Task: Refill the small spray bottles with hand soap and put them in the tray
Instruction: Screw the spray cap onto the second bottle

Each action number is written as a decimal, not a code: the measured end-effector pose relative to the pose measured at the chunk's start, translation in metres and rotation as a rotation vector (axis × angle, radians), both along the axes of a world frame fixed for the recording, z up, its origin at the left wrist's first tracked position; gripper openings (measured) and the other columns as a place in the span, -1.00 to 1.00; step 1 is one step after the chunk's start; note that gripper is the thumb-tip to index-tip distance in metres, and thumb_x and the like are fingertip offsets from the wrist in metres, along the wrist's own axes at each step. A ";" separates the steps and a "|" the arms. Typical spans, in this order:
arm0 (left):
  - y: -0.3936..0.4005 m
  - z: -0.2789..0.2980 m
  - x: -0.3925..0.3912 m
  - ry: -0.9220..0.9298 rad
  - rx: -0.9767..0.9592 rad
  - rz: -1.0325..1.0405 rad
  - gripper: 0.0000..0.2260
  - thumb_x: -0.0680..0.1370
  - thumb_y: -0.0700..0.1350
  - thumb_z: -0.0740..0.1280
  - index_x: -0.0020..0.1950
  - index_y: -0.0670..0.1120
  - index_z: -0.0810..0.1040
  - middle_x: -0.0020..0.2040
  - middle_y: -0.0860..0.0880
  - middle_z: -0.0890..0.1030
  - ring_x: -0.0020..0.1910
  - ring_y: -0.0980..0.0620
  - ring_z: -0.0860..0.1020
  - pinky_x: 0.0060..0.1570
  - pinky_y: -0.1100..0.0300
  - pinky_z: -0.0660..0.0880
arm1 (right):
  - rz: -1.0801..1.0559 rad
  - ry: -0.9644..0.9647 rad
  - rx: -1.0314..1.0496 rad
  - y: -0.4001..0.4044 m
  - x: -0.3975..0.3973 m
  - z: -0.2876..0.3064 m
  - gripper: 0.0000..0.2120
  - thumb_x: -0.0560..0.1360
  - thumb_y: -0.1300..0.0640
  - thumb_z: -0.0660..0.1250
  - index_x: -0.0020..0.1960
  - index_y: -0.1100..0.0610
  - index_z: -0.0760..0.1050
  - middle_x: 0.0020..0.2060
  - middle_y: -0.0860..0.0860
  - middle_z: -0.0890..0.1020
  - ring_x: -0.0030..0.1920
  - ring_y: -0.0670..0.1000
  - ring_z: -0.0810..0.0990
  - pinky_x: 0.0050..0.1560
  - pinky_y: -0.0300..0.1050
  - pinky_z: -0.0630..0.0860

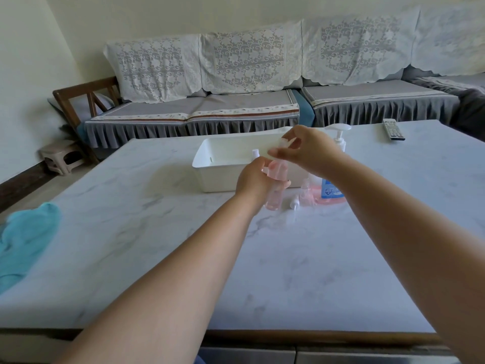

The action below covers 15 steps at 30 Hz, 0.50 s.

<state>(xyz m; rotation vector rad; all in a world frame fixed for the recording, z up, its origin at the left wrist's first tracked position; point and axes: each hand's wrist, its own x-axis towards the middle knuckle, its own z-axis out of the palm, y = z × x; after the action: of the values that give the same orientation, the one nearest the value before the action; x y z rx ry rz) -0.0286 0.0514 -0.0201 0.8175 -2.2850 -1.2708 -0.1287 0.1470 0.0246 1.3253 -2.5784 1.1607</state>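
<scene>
Now left hand (253,179) grip clamps the pink spray bottle (274,195); right hand (307,151) pinches its cap (286,143) above.

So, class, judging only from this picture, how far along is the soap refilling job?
Done: the bottle in the left hand already holds pink soap. In hand: the right hand holds a clear cap above it. Left: another small bottle and a loose sprayer stand by the soap dispenser, and the tray looks nearly empty, one white top showing inside.
</scene>
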 end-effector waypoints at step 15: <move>0.010 -0.007 -0.016 0.039 0.030 0.080 -0.66 0.45 -0.11 0.52 0.15 -0.03 0.49 0.06 0.02 0.57 -0.03 0.00 0.59 -0.11 0.18 0.49 | 0.009 0.017 -0.027 0.003 -0.009 -0.007 -0.58 0.40 -0.02 0.46 0.22 0.04 0.51 -0.07 -0.05 0.62 -0.06 -0.01 0.60 0.04 -0.06 0.54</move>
<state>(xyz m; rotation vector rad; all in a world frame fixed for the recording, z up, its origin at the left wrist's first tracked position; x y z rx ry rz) -0.0442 0.0618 -0.0271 0.8775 -2.1859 -1.2773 -0.1373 0.1502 0.0180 1.3361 -2.5384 1.1766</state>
